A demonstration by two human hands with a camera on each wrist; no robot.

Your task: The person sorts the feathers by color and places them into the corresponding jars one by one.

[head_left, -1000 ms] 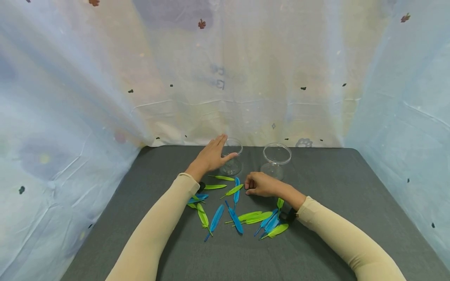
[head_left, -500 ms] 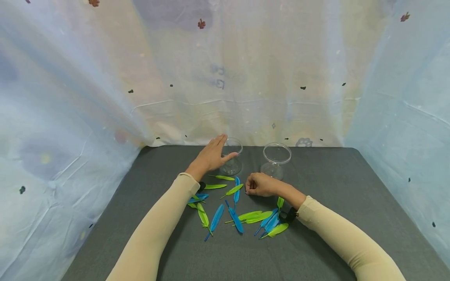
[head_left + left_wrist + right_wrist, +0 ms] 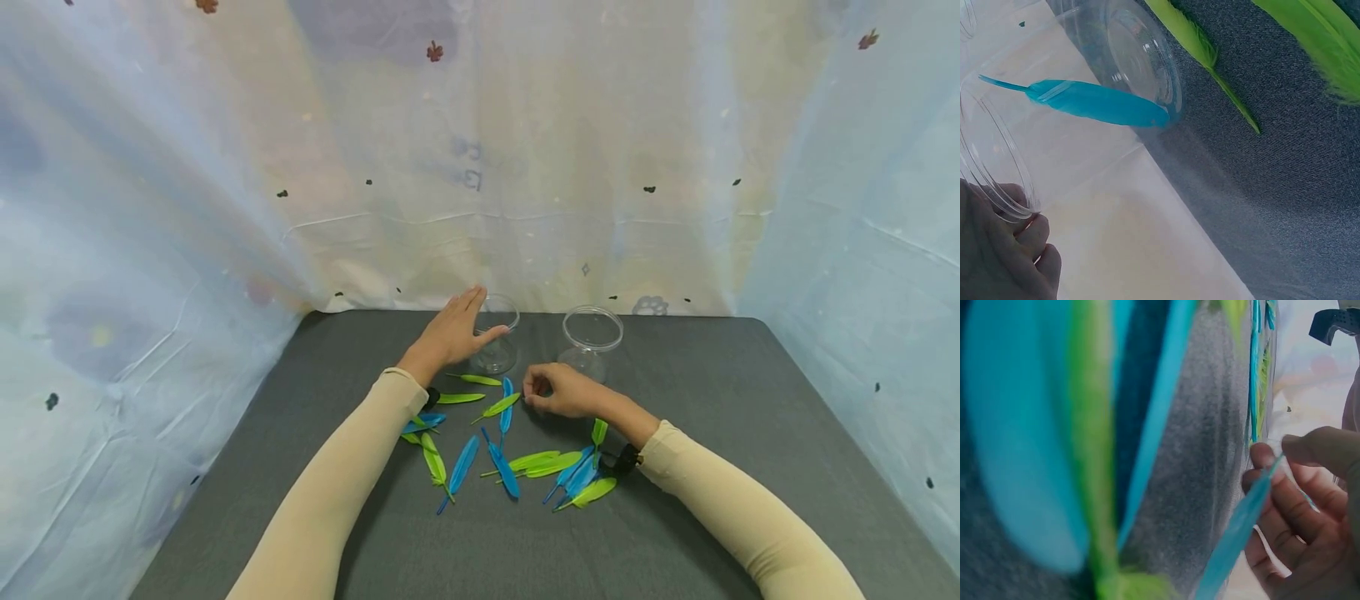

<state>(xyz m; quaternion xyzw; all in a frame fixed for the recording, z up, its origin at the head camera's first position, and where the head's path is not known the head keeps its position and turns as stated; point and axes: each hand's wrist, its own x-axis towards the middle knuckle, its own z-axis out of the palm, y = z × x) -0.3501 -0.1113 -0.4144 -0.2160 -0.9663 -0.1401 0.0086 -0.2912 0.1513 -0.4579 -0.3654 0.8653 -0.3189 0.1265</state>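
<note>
Right hand (image 3: 562, 392): thumb and a fingertip pinching a blue feather (image 3: 1235, 531) by its quill; vane trails off the pinch alongside the other fingers, hidden from the head view. Left hand (image 3: 447, 332): fingers extended, thumb spread away, at the rim of the left jar (image 3: 501, 350). Another blue feather (image 3: 1094, 103) shows across that jar; can't tell if inside. Right jar (image 3: 588, 346) just beyond the right hand. Green feathers (image 3: 555, 465) and more blue ones scattered on the grey bench (image 3: 480, 550).
</note>
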